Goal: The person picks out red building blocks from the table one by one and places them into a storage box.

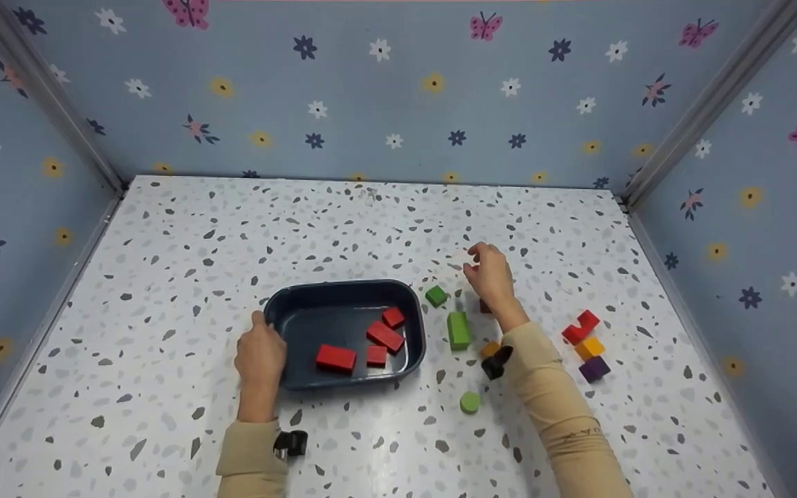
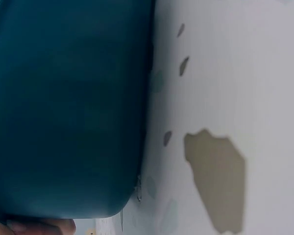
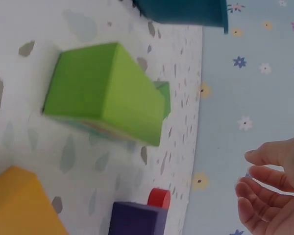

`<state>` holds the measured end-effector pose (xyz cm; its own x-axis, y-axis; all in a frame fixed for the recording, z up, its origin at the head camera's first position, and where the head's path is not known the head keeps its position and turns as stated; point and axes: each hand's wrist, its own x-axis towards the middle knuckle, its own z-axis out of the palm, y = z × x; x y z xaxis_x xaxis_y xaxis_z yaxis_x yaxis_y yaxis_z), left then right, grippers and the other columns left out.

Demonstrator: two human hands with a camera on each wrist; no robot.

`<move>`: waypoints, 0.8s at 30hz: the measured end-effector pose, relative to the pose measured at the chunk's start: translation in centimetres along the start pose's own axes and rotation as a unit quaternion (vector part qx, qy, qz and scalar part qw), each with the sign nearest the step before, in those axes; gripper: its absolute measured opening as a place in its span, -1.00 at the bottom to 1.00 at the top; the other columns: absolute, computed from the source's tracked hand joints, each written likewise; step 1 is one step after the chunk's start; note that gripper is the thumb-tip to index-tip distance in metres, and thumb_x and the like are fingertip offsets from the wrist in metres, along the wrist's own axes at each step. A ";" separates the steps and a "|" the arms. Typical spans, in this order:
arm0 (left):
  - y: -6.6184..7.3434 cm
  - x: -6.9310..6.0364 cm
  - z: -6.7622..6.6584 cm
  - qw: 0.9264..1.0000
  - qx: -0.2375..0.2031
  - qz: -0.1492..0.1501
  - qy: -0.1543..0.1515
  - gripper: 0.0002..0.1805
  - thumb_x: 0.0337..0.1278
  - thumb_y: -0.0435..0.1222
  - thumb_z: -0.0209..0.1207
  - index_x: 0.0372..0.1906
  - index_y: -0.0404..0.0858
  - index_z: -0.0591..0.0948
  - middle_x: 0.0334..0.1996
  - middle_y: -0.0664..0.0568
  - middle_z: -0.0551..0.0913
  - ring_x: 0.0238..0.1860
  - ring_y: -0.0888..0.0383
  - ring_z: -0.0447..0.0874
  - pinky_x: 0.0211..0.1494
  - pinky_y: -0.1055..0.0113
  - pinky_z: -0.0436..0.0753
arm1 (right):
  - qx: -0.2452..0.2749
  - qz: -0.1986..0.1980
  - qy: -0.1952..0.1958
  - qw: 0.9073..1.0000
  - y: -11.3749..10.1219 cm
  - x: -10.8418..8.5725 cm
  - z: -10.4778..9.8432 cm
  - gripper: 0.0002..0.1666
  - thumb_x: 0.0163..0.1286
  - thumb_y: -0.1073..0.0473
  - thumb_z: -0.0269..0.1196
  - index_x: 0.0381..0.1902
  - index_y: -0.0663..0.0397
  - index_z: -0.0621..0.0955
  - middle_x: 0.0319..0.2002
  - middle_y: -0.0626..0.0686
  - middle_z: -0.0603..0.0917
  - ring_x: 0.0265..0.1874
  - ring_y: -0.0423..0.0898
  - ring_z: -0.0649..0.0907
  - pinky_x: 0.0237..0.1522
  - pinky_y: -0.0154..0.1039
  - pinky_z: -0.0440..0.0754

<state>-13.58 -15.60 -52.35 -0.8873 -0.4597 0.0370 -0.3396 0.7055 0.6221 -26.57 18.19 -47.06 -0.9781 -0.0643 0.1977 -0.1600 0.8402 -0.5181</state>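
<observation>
Dark blue tray (image 1: 322,321): it sits flat on the speckled table (image 1: 184,297), and my left hand (image 1: 260,349) grips its left end, fingers bent against the outside. Four red blocks (image 1: 335,359) lie in it, three of them bunched near the right end. My right hand (image 1: 492,277) is up in the air, past the tray's right side. Its fingers are loosely bent, with a gap between thumb and pointer, and I see nothing in them.

The right wrist view shows a purple block (image 3: 137,220) and a red round piece (image 3: 159,197) just behind it. From above, my arm hides most of that spot. I can't tell how the round piece lies. If it's on its curved side, a small poke might make it roll away.

My black wrist camera (image 1: 497,362) is just beside an orange-yellow block (image 1: 490,349). If I drop my arm without looking, I could shove that block, or push the long green block (image 1: 459,330) into the green cube (image 1: 436,296). A dragging sleeve (image 1: 551,401) might catch the light green round piece (image 1: 470,402) too.

And if my left hand presses down hard on the rim, the tray could tilt. Then the blocks inside might slide and bump.
</observation>
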 end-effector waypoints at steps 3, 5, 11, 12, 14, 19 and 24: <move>0.0 0.0 -0.1 1.000 0.000 0.000 -0.002 -0.81 0.21 -0.34 -0.10 -0.12 -0.36 0.31 -0.42 -0.48 0.52 -0.39 -0.34 0.52 -0.49 -0.14 0.41 | -0.009 0.014 -0.004 1.000 0.7 0.3 0.1 -0.73 0.09 0.32 0.22 -0.21 0.31 0.52 -0.33 0.23 0.54 -0.34 0.08 0.56 -0.29 -0.08 0.47; 0.1 0.0 -0.1 1.000 0.000 -0.002 -0.003 -0.81 0.21 -0.34 -0.10 -0.12 -0.36 0.31 -0.42 -0.48 0.52 -0.39 -0.34 0.52 -0.49 -0.14 0.41 | -0.018 0.025 -0.008 0.999 1.1 0.5 0.2 -0.71 0.08 0.31 0.23 -0.21 0.32 0.52 -0.31 0.23 0.54 -0.33 0.09 0.54 -0.27 -0.07 0.45; 0.1 0.0 -0.1 1.000 -0.001 -0.003 -0.003 -0.79 0.22 -0.35 -0.11 -0.09 -0.36 0.30 -0.42 -0.50 0.52 -0.38 -0.34 0.53 -0.49 -0.15 0.42 | -0.041 0.073 -0.049 0.995 1.9 1.0 0.3 -0.61 0.09 0.23 0.25 -0.13 0.32 0.48 -0.22 0.26 0.50 -0.31 0.11 0.53 -0.23 -0.05 0.44; 0.1 -0.1 -0.1 1.000 -0.002 -0.003 -0.003 -0.79 0.22 -0.35 -0.11 -0.09 -0.37 0.30 -0.42 -0.50 0.52 -0.38 -0.34 0.53 -0.49 -0.16 0.42 | -0.045 0.081 -0.058 0.994 2.0 1.1 0.3 -0.60 0.09 0.23 0.25 -0.12 0.32 0.48 -0.20 0.26 0.49 -0.30 0.11 0.53 -0.22 -0.05 0.44; 0.1 -0.1 -0.1 1.000 -0.002 -0.001 0.000 -0.80 0.22 -0.35 -0.11 -0.10 -0.37 0.31 -0.43 -0.49 0.52 -0.39 -0.34 0.53 -0.49 -0.16 0.42 | -0.051 0.094 -0.077 0.991 2.1 1.2 0.4 -0.57 0.11 0.22 0.25 -0.08 0.32 0.46 -0.17 0.27 0.47 -0.27 0.11 0.52 -0.20 -0.05 0.43; 0.0 0.0 -0.1 1.000 0.000 -0.002 0.000 -0.81 0.21 -0.35 -0.10 -0.12 -0.36 0.30 -0.43 -0.49 0.52 -0.39 -0.34 0.53 -0.49 -0.15 0.41 | -0.068 0.106 -0.104 0.987 2.4 1.4 0.8 -0.54 0.11 0.23 0.25 -0.04 0.31 0.43 -0.12 0.28 0.44 -0.19 0.13 0.51 -0.13 -0.06 0.43; 0.0 -0.1 0.0 1.000 0.002 -0.005 -0.001 -0.80 0.20 -0.34 -0.09 -0.12 -0.35 0.30 -0.41 -0.50 0.52 -0.38 -0.34 0.52 -0.48 -0.15 0.41 | -0.083 0.099 -0.121 0.984 2.6 1.6 1.2 -0.49 0.08 0.25 0.25 0.01 0.32 0.42 -0.04 0.30 0.42 -0.10 0.14 0.48 -0.05 -0.05 0.39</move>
<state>-13.52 -15.60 -52.32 -0.8841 -0.4663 0.0299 -0.3495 0.7025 0.6199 -28.71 19.65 -49.12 -0.9943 -0.0003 -0.1068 0.0406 0.9241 -0.3799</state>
